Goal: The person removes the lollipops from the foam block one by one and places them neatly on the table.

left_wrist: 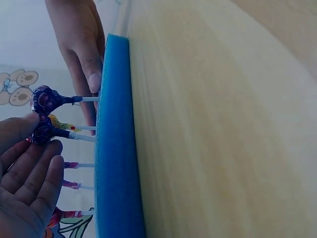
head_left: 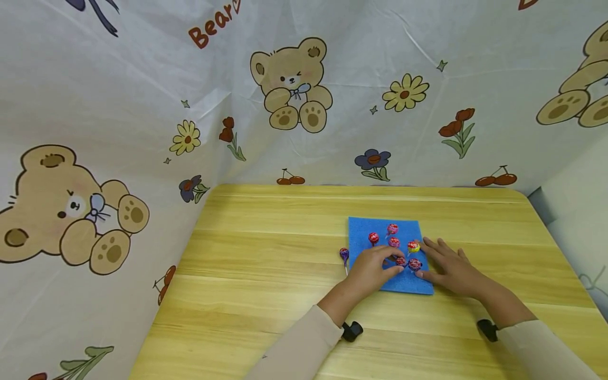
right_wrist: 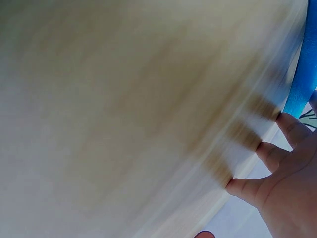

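Observation:
A blue foam pad (head_left: 366,227) lies on the wooden table (head_left: 285,253) with several wrapped lollipops (head_left: 393,235) standing in it on white sticks. My left hand (head_left: 390,264) pinches the head of a purple lollipop (head_left: 401,261) in the near row; the left wrist view shows thumb and fingers (left_wrist: 47,168) round that lollipop (left_wrist: 43,132), its stick still in the foam pad (left_wrist: 114,148). Beside it stands another purple lollipop (left_wrist: 45,99). My right hand (head_left: 429,258) lies flat on the pad's right edge, one finger (left_wrist: 91,74) pressing the foam.
One purple lollipop (head_left: 344,255) lies loose on the table left of the pad. A bear-and-flower printed sheet (head_left: 290,84) walls the table at the back and left. The right wrist view is blurred, showing tabletop, my right hand (right_wrist: 292,198) and a strip of foam (right_wrist: 302,84).

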Demonstrator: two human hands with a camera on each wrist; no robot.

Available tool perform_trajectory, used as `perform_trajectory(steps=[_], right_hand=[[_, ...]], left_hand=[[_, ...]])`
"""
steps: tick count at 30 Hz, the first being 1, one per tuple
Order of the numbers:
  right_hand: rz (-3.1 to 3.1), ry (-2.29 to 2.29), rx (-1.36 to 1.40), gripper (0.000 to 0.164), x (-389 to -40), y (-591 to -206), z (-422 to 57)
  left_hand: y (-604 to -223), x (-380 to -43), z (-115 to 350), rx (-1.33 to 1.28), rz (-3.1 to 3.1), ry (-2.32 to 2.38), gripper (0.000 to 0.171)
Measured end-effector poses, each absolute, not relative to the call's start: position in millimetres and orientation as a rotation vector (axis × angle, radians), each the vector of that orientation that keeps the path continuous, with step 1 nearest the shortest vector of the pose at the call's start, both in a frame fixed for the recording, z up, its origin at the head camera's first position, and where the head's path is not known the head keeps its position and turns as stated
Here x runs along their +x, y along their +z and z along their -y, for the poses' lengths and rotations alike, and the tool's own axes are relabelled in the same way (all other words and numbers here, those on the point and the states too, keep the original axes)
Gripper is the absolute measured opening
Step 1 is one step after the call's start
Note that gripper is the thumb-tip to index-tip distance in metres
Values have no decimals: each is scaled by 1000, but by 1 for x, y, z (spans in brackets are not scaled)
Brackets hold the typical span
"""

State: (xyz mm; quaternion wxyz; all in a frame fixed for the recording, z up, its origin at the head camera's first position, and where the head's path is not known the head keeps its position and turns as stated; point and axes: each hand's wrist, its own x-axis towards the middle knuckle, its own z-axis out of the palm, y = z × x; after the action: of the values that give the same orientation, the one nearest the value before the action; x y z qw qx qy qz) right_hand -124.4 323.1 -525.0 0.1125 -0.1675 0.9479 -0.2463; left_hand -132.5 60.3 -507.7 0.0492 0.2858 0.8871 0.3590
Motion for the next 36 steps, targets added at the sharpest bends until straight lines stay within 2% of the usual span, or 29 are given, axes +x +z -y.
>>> perform_trajectory(steps=[14, 36], right_hand=[[-2780, -732, -494, 81, -124, -525, -322], [-2768, -718, -474, 81, -124, -525, -324]], left_hand=[[-503, -132, -56, 804, -2659, 1199, 31], [-475, -127, -30, 723, -2489, 1476, 33]])
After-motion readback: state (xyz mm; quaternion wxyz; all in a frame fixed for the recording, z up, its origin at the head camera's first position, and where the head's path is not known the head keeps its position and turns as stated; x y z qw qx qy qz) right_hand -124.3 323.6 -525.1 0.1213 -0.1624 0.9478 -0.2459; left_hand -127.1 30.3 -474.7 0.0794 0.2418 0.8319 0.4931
